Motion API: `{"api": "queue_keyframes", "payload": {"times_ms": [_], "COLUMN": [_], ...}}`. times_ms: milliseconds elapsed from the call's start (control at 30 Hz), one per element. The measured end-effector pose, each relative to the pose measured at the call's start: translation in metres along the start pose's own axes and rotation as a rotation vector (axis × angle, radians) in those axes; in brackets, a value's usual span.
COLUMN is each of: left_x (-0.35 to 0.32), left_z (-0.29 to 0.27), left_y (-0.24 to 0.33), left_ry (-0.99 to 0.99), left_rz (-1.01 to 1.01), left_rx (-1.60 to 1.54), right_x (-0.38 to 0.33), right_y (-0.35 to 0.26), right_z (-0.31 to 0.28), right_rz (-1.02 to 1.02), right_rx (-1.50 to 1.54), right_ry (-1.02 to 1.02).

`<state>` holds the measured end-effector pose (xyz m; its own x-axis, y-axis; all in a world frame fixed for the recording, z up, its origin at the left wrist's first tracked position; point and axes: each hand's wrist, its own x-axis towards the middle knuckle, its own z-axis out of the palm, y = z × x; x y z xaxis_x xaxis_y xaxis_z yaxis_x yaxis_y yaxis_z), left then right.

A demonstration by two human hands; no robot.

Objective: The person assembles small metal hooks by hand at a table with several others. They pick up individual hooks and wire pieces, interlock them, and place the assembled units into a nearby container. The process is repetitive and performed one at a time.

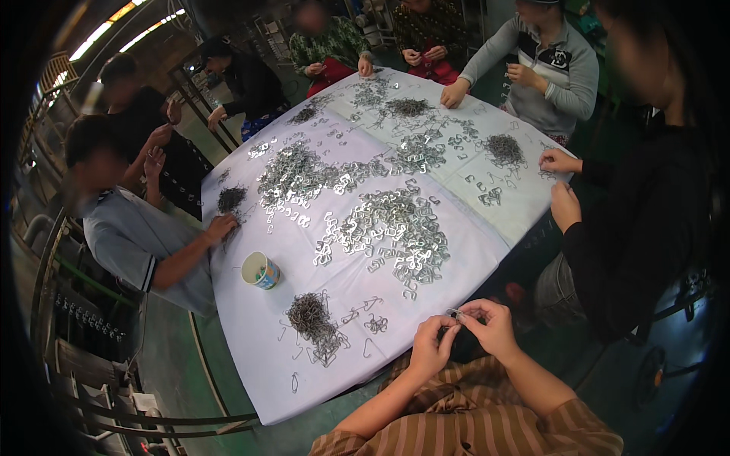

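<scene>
Just past the table's near edge, my left hand (430,349) and my right hand (490,327) meet fingertip to fingertip. Between their pinched fingers is a small metal piece (454,312), mostly covered, so its exact shape is unclear. Closest to my hands on the tabletop lies a little cluster of bent metal pieces (376,325). Left of it spreads a heap of thin dark wire hooks (310,318), with loose ones around it. Farther in, a broad pile of shiny, flat, curved metal clips (395,228) covers the middle of the cloth.
A white-covered table (251,346) fills the centre. On it stand a paper cup (261,271) at the left, another clip pile (293,178) and several wire heaps. Co-workers sit all around; one person's hands (564,186) are at the right edge, and another's hand (222,227) touches a left heap.
</scene>
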<state>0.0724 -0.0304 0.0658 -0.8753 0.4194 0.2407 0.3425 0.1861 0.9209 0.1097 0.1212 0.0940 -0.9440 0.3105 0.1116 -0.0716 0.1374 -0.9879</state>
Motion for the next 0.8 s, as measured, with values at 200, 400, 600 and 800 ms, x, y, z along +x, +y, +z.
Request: {"api": "queue_keyframes", "payload": {"times_ms": [200, 400, 600, 800], "left_x": [-0.002, -0.004, -0.002, -0.002], "left_z": [-0.003, -0.003, -0.004, -0.005], "left_y": [0.002, -0.003, -0.003, -0.005], "left_ry": [-0.004, -0.004, -0.019, -0.040], "left_rz": [-0.009, 0.001, 0.053, 0.074], "left_rx": [0.025, 0.060, 0.076, 0.090], "right_x": [-0.004, -0.008, -0.012, -0.013], "right_y": [-0.009, -0.017, -0.022, -0.022], "right_z": [0.003, 0.007, 0.008, 0.009], "right_rz": [-0.043, -0.171, -0.297, -0.422], "right_rx": [-0.048, -0.181, -0.299, -0.391], "right_ry": [0.025, 0.063, 0.102, 0.143]}}
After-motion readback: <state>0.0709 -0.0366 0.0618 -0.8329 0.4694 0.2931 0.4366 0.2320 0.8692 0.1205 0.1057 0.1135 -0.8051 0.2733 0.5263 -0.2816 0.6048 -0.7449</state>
